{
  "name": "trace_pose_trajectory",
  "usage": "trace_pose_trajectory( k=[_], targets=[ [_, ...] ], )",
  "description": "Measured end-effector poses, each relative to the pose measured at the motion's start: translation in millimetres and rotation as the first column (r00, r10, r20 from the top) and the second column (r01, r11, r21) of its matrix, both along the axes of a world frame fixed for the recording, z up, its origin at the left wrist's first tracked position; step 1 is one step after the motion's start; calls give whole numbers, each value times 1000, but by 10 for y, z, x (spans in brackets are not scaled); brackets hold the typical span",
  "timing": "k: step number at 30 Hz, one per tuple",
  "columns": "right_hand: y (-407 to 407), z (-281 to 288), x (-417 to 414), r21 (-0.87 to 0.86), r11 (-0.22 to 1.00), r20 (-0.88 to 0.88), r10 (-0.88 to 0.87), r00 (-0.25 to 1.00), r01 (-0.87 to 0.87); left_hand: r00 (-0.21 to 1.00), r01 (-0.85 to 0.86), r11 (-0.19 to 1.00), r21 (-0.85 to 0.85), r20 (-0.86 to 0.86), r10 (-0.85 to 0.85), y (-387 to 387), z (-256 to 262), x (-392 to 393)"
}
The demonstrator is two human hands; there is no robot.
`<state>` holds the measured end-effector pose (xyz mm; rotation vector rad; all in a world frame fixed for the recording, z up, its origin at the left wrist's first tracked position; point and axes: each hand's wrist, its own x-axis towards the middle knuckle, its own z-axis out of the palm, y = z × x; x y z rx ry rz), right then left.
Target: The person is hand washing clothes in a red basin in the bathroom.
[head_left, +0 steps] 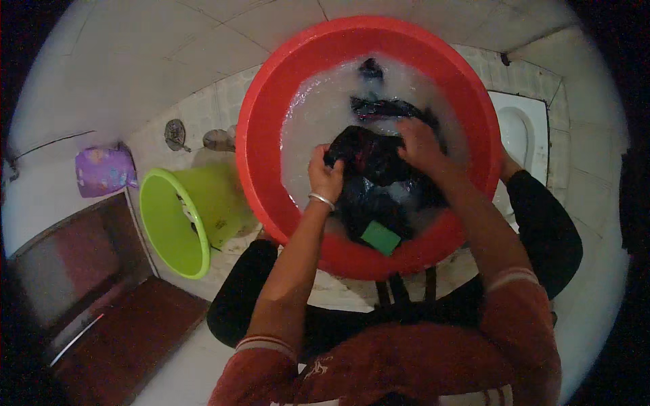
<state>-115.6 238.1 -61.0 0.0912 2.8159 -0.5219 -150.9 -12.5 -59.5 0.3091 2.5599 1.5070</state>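
A large red plastic basin (260, 101) holds cloudy water and wet dark cloth. My left hand (326, 175), with a light bangle at the wrist, grips the left edge of a bunched black cloth (373, 157) raised at the middle of the basin. At that cloth's right side is my right hand (419, 144), slightly blurred, its fingers spread; whether it grips the fabric is unclear. More dark cloth (388, 108) floats beyond the hands. Near me, a green rectangular block (381, 237) lies on dark cloth by the basin's near wall.
A lime-green plastic bucket (205, 238) lies on its side left of the basin, near a round drain cover (175, 134). A purple package (105, 171) is farther left. At the right is a white squat toilet (537, 139). My knees flank the basin.
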Motion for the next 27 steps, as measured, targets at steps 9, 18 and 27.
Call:
trace_pose_trajectory(
  k=[9,18,27],
  targets=[
    [-174,-216,280,-236,970,430,156,889,-56,682,248,696,-674,-388,-619,-502,1363,-821],
    [119,71,294,14,1000,-270,12,963,-8,906,399,368,-840,301,-297,-820,208,-605],
    [34,-519,-691,-64,956,-22,286,958,-287,742,350,330,-877,45,-668,-723,-699,-839]
  ],
)
